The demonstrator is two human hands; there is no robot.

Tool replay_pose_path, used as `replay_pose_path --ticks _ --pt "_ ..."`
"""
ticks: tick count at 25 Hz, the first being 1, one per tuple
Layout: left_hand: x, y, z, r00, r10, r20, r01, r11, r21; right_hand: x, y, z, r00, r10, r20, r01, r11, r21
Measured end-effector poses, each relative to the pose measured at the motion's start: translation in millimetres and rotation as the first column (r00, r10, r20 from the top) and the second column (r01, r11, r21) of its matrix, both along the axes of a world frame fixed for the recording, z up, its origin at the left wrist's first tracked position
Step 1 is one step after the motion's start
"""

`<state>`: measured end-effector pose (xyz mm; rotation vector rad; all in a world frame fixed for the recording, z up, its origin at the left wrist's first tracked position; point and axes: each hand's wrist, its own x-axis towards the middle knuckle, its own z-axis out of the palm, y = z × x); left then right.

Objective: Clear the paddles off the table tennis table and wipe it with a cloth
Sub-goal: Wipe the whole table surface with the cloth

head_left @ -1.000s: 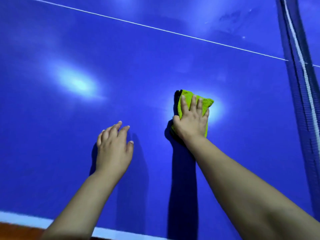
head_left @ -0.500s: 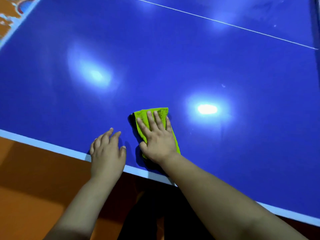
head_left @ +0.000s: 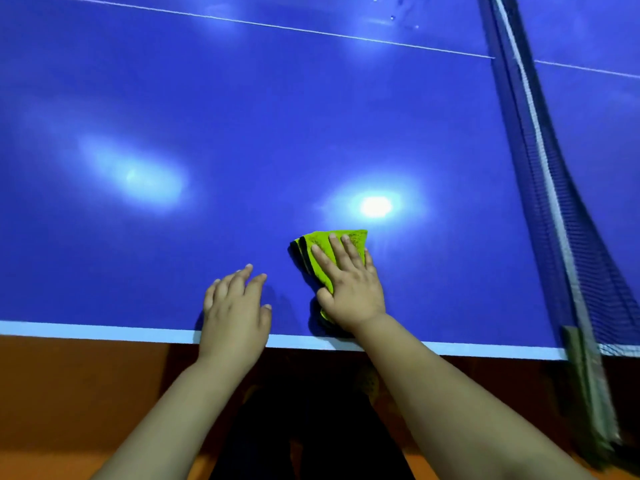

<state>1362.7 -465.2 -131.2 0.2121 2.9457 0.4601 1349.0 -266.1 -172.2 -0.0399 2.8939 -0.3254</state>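
Note:
A folded green cloth (head_left: pixel 323 245) lies on the blue table tennis table (head_left: pixel 242 133), close to its near white edge. My right hand (head_left: pixel 351 289) presses flat on the cloth with straight fingers. My left hand (head_left: pixel 235 306) rests flat on the bare tabletop just left of the cloth, its wrist over the table's edge. No paddle is in view.
The net (head_left: pixel 547 174) runs down the right side to its clamp (head_left: pixel 581 355) at the table's edge. A thin white centre line (head_left: pixel 277 26) crosses the far part of the table. Orange floor (head_left: pixel 69 393) lies below the near edge.
One second ago the cloth was further out on the table; my right hand drew it back to the near edge. Over the last half second the view swung right, bringing the net into sight.

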Motion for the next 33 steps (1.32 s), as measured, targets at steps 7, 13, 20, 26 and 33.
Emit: replay_pose_path --ticks 7,13,20,26,33 --pt "33 172 1 0.976 -0.218 -0.011 0.218 0.975 0.029 73 197 8 0.948 -0.315 0.047 0.315 0.949 0.015" --pt "61 272 8 0.943 -0.333 -0.001 0.332 0.939 0.085 144 270 10 0.873 -0.484 0.054 0.487 0.867 -0.104" --pt "64 292 30 0.886 -0.461 -0.041 0.463 0.885 0.049 188 251 48 0.839 -0.539 0.074 0.539 0.842 0.022" --pt "67 321 62 0.837 -0.535 -0.115 0.546 0.829 0.124 209 233 127 0.783 -0.526 -0.332 0.503 0.849 -0.16" --pt "96 393 103 0.744 -0.628 -0.226 0.667 0.718 0.199 266 304 201 0.52 -0.74 -0.427 0.646 0.668 -0.37"
